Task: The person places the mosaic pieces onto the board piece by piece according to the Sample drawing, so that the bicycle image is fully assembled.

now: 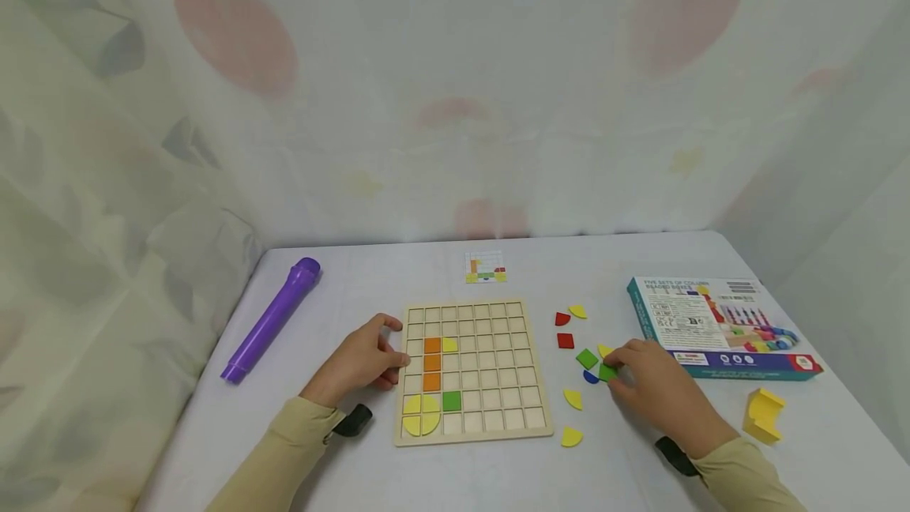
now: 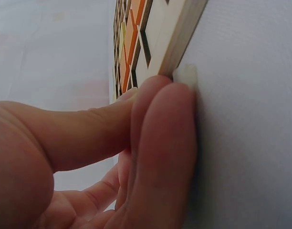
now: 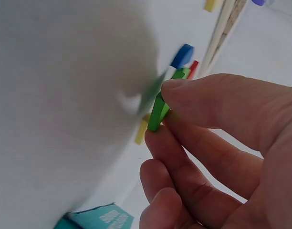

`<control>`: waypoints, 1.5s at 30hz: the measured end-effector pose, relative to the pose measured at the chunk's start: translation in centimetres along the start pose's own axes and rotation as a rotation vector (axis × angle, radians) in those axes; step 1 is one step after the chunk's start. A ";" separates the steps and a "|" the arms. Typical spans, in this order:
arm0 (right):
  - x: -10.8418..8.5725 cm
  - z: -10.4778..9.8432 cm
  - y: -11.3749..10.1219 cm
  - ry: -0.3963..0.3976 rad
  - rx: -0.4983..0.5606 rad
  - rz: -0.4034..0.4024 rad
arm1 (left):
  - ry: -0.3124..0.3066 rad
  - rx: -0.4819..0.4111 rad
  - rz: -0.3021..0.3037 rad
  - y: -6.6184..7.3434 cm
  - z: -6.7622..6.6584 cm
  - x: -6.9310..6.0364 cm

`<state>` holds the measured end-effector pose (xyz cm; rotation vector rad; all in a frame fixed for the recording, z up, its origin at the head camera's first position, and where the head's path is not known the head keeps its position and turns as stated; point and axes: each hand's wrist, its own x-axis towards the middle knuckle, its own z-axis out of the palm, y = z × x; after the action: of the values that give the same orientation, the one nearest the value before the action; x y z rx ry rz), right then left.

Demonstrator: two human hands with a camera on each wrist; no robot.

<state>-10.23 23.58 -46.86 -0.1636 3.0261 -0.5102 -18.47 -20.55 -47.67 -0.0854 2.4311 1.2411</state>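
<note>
Orange and green squares (image 1: 432,363) and yellow quarter-circles (image 1: 412,424) brighten a pale wood-toned grid board (image 1: 489,379) at the lower centre, with red, green, yellow and blue pieces (image 1: 565,340) on a white tabletop (image 1: 355,283). A purple tube (image 1: 273,318) colours the left; a teal-and-purple-edged box (image 1: 725,326), the right. Faded red shapes pattern the white curtain (image 1: 455,164) above.

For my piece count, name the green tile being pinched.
The green tile in the right hand; one other lies in the board, another on the table.
</note>
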 end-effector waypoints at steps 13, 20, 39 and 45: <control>2.0 1.1 -4.9 0.053 0.043 -0.137 | -0.002 0.002 -0.008 -0.1 0.1 0.1; 2.7 2.4 -9.8 0.036 0.055 -0.256 | -0.004 -0.003 -0.009 0.1 0.1 0.0; 2.7 5.2 -14.8 0.023 0.043 -0.518 | -0.010 -0.016 0.003 0.2 0.1 0.0; 2.9 5.5 -15.1 -0.026 0.029 -0.513 | -0.008 -0.010 -0.008 0.3 -0.1 -0.1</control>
<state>-11.19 7.30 -47.17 -0.9480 2.9304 -0.5712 -18.44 -20.45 -47.37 -0.0924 2.4163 1.2479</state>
